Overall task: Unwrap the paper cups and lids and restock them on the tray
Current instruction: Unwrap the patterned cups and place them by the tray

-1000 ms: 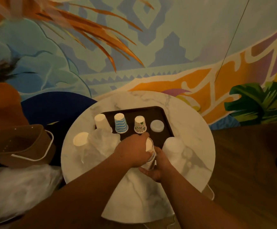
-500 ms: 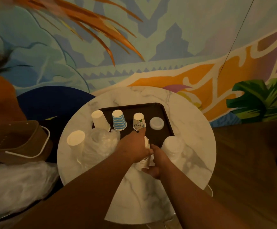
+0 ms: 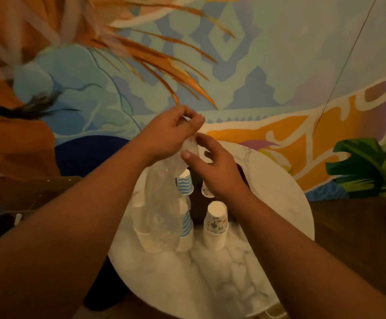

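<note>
Gripping the top of a clear plastic sleeve (image 3: pixel 162 203), a person's left hand (image 3: pixel 169 132) lifts it above a round marble table (image 3: pixel 210 279), fingers curled and pinching the twisted plastic near its neck. The right hand (image 3: pixel 215 166) meets it just below, thumb and fingertips closing on the same strip of wrap. The sleeve hangs down in front of a plain cup stack (image 3: pixel 148 238) and a blue-striped stack (image 3: pixel 186 226), both standing rim-down on the marble; whether the plain stack sits inside the plastic cannot be told. Just right of them stands a floral-print stack (image 3: pixel 216 226), unwrapped. Behind, on a dark tray (image 3: pixel 242 176) largely hidden by the hands, a striped cup (image 3: pixel 184 184) and a floral cup (image 3: pixel 207 191) sit upside down. A painted mural (image 3: pixel 256 65) fills the wall beyond.
</note>
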Action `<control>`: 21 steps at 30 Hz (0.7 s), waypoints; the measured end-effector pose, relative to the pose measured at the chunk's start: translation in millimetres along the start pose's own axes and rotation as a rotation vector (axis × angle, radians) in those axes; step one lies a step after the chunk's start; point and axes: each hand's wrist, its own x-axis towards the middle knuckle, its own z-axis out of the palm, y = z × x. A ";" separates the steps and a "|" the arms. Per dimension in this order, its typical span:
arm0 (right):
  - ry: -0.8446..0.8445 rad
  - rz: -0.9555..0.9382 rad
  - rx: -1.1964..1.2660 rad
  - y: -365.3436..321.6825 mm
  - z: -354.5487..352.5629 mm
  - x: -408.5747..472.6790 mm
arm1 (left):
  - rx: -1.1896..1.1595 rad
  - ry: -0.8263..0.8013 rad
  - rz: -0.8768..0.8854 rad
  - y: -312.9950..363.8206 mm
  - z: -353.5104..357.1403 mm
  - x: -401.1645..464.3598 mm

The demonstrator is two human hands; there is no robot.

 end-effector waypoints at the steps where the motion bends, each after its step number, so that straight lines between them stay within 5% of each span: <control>1: -0.044 -0.047 -0.085 -14.0 6.9 11.1 | -0.083 0.023 0.024 3.5 -12.3 0.4; 4: -0.013 -0.165 -0.239 -47.7 27.9 39.2 | -0.112 0.125 0.095 7.2 -54.7 -3.0; 7: 0.017 -0.181 -0.134 -72.2 53.3 57.2 | -0.107 0.185 0.096 -11.2 -104.2 -11.7; 14: 0.110 -0.127 0.235 -113.4 154.5 84.5 | -0.331 -0.203 -0.097 -100.1 -197.7 -42.2; 21: 0.347 0.136 0.421 -95.7 252.7 96.1 | -0.189 0.210 -0.148 -163.7 -321.9 -61.2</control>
